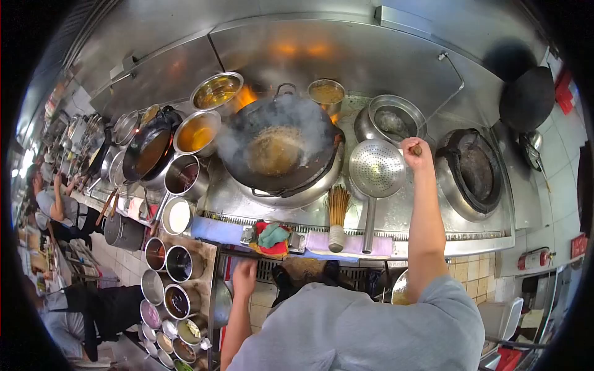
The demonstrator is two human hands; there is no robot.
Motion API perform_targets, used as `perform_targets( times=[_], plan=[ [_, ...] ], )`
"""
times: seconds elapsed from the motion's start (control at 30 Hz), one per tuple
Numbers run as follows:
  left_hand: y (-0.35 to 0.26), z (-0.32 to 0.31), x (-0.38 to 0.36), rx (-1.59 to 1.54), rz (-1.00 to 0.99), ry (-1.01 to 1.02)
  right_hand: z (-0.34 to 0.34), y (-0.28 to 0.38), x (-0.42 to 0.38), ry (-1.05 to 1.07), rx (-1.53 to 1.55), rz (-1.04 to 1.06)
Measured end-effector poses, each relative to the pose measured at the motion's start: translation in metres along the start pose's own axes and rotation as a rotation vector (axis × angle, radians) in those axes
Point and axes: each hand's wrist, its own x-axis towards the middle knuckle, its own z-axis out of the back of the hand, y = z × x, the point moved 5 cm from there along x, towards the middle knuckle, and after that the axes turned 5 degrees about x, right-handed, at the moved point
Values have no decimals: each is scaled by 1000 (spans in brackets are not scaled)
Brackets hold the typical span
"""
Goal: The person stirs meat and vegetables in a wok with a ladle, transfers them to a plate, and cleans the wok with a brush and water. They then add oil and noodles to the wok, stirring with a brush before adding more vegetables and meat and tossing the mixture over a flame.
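Observation:
My right hand (418, 154) is closed around the wooden-ended handle of a ladle (403, 134), whose head dips into a metal pot (373, 127) behind the strainer. A perforated strainer (376, 168) lies just left of that hand, its handle toward me. My left hand (244, 277) hangs low before the stove's front edge, fingers curled, with nothing visible in it. Nearest to it are a blue cloth (218, 230) and a bundle of red and green cloths (271, 237). Steam rises from a large black wok (238, 154) with liquid in its bottom.
Flames show by a bowl of yellow oil (216, 91). A bamboo brush (337, 216) stands at the front edge. Another wok (475, 170) sits at right. Several seasoning pots (182, 264) crowd the left. Other people (59, 204) work at far left.

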Motion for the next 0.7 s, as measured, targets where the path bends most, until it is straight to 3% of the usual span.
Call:
perform_targets(
  times=[0.03,0.07,0.13,0.23,0.3,0.5,0.57,0.63,0.7],
  plan=[
    [-35,5,34,46,-207,-32,-14,-21,-17,23,-56,14],
    [-69,10,59,-8,-225,-94,-26,-40,-32,24,-63,20],
    [-130,26,100,28,-462,-268,-53,-74,-60,102,-88,73],
    [-145,12,156,-68,-462,-224,-83,-121,-93,186,56,-55],
    [-132,-16,184,41,-463,12,-99,-152,-116,211,84,-60],
    [-136,-14,183,60,-412,60,-97,-241,-183,225,392,-45],
    [-130,-18,181,54,-456,76,-85,-262,-201,247,353,-35],
    [-132,-10,172,-308,-483,165,-71,-282,-216,221,307,-70],
    [-124,9,160,-400,-491,213,-56,-292,-228,196,286,-83]
  ],
)
